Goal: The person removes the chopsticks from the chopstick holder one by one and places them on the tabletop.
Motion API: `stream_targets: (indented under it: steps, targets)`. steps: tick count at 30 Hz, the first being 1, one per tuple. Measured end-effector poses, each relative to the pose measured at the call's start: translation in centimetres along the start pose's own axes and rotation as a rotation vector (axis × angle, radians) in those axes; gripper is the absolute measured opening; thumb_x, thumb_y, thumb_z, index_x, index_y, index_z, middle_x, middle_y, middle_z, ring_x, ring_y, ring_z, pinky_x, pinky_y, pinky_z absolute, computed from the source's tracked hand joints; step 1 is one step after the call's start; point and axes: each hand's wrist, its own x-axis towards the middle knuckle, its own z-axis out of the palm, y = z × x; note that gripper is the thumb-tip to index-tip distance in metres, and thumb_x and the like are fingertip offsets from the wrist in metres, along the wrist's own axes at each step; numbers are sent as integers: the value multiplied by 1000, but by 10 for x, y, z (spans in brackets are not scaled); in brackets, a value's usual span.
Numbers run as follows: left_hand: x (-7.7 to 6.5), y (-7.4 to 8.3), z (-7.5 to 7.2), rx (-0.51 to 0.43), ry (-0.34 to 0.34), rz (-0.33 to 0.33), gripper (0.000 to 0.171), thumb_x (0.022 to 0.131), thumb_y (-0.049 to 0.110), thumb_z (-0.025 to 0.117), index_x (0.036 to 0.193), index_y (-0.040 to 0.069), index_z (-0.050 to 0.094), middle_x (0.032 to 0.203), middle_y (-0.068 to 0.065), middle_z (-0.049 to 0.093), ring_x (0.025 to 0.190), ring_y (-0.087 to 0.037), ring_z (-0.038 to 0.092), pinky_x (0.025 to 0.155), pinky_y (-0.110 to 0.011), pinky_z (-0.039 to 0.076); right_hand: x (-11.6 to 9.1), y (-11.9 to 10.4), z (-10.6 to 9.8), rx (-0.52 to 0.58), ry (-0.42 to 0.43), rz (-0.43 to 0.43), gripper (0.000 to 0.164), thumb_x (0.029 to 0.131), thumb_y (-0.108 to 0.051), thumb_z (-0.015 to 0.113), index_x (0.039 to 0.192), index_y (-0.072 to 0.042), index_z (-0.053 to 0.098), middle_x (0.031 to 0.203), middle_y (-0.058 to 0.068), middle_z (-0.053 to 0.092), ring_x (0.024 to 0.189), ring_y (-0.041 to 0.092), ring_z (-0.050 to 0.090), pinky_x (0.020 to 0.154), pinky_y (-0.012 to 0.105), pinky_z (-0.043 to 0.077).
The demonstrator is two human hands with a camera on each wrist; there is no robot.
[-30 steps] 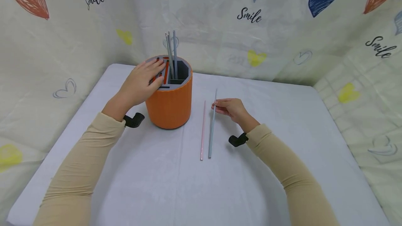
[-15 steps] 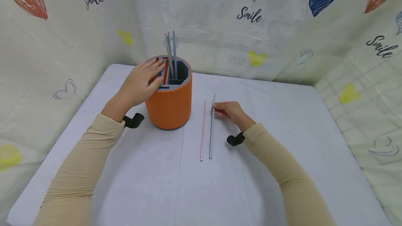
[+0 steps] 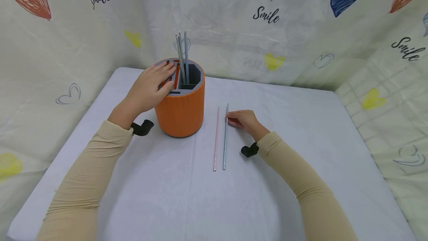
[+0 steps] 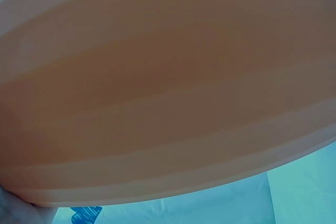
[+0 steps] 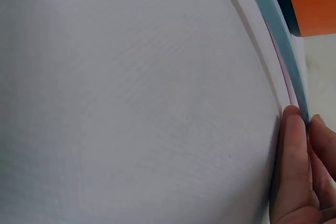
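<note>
An orange round desk organizer (image 3: pixel 180 116) with a grey slotted top stands at the left back of the table. My left hand (image 3: pixel 148 84) rests across its top, fingers extended over the slots. In the left wrist view, the organizer's orange wall (image 4: pixel 173 93) fills most of the picture. Between thumb and fingertips, my right hand (image 3: pixel 245 120) pinches a thin pale blue stick (image 3: pixel 225 144) near its far end. The pinch also shows at the lower right of the right wrist view, on the blue stick (image 5: pixel 281 40). Just left of it, a thin pink stick (image 3: pixel 216 140) lies nearly parallel.
Several thin grey-blue sticks (image 3: pixel 186 47) stand upright in the organizer's open compartment. A white cloth (image 3: pixel 187 196) covers the table. Behind and at the sides hangs a pale curtain (image 3: pixel 230 40) printed with hearts. A black wrist camera (image 3: pixel 250 150) sits below the right hand.
My right hand has come slightly nearer with the blue stick. The stick's far end has lowered, and it now lines up more closely with the pink one. The left hand stays put.
</note>
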Motion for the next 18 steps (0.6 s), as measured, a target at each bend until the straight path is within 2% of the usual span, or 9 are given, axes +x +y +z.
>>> stream_targets:
  steps: [5, 12, 18]
  targets:
    - [-1, 0, -1, -4, 1, -3, 55, 105, 31, 36, 154, 5, 35, 163, -12, 31, 154, -31, 20, 129, -46, 11, -1, 1, 3, -69, 27, -31, 40, 87, -4, 74, 125, 7, 65, 68, -5, 71, 57, 5, 68, 61, 18, 60]
    - [-1, 1, -2, -7, 0, -5, 55, 105, 31, 36, 154, 6, 35, 163, -12, 32, 154, -31, 20, 129, -45, 10, -2, 4, 4, -242, 50, -115, 33, 86, -10, 77, 114, 7, 71, 67, -3, 71, 57, 5, 67, 61, 19, 60]
    - [-1, 1, -1, -8, -6, -7, 56, 105, 31, 36, 154, 5, 35, 163, -12, 31, 155, -31, 19, 129, -46, 9, -5, -1, 1, -301, 52, -159, 30, 88, -9, 74, 112, 8, 71, 65, -2, 71, 57, 6, 68, 61, 20, 60]
